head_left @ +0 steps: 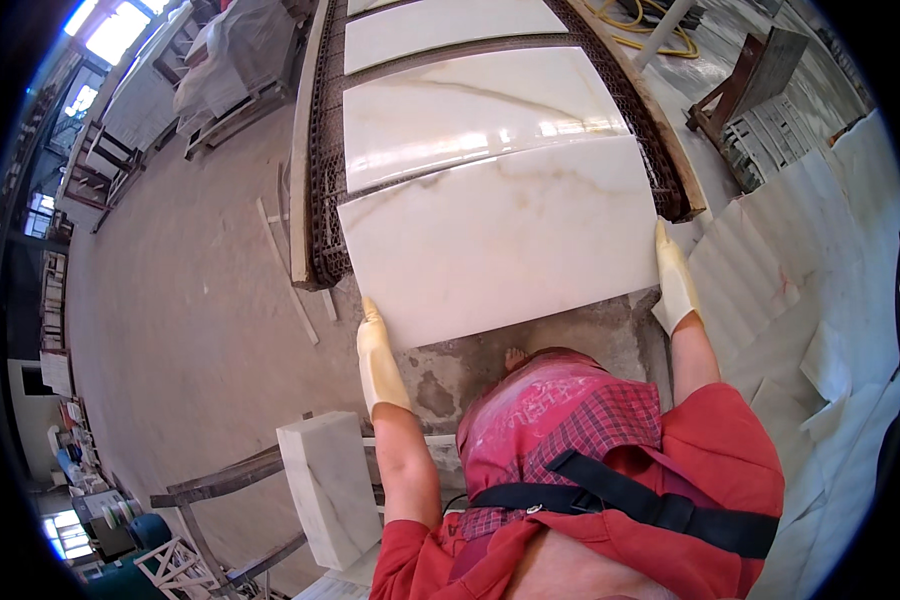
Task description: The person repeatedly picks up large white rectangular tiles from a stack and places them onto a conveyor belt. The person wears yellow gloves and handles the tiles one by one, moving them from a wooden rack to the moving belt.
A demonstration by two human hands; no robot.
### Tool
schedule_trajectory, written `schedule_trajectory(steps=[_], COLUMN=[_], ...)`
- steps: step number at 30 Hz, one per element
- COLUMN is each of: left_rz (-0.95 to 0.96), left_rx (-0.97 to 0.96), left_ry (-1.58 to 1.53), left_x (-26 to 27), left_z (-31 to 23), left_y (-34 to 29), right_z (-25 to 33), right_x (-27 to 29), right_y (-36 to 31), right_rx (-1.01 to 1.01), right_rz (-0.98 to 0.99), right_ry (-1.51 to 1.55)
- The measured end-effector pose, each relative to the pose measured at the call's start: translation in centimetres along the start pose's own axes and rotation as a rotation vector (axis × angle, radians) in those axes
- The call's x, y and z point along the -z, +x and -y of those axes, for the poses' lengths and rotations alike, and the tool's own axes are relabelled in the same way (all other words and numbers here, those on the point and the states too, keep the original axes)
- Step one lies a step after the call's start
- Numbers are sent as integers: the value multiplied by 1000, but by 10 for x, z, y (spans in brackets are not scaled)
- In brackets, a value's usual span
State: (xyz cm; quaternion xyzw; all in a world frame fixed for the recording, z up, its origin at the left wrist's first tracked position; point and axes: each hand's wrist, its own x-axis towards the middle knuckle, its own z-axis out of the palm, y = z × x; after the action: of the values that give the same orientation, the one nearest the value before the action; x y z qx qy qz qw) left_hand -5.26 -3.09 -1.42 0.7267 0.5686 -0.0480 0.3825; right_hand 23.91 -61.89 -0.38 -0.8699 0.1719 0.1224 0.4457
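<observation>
A white marble slab (510,240) with faint brownish veins lies in front of me, its far edge at the near end of a chain-mesh conveyor (325,160). In a cream glove, my left hand (378,355) grips the slab's left edge by its near corner. My right hand (675,280), gloved alike, is closed on the right edge; the fingers of both hands are partly hidden beneath the stone. Right behind this slab, a glossy veined slab (480,105) rests on the conveyor, with more slabs farther up.
Beside my left arm, a stack of white slabs (328,490) stands near a metal frame (220,475). Large pale sheets (780,270) spread along my right. Thin wooden strips (288,270) lie on the floor left of the conveyor. A yellow hose (660,48) is coiled at far right.
</observation>
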Motion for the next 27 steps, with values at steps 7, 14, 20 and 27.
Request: schedule_trajectory(steps=[7,14,20,27], left_rz=[-20,-9,50,4], left_rx=[45,42,55,22], left_ry=[20,70,63,63], left_x=[8,23,31,40], left_z=[18,6,-3,6], left_y=[-26,-50,-54,-50], right_z=[-24,-23,-21,-1], right_x=[3,9,13,3], right_y=[-38,-63,-59,-67], right_rx=[-34,-164,-213,-152], right_rz=[52,7,-66,-107], right_ry=[-8,-32,-130,-167])
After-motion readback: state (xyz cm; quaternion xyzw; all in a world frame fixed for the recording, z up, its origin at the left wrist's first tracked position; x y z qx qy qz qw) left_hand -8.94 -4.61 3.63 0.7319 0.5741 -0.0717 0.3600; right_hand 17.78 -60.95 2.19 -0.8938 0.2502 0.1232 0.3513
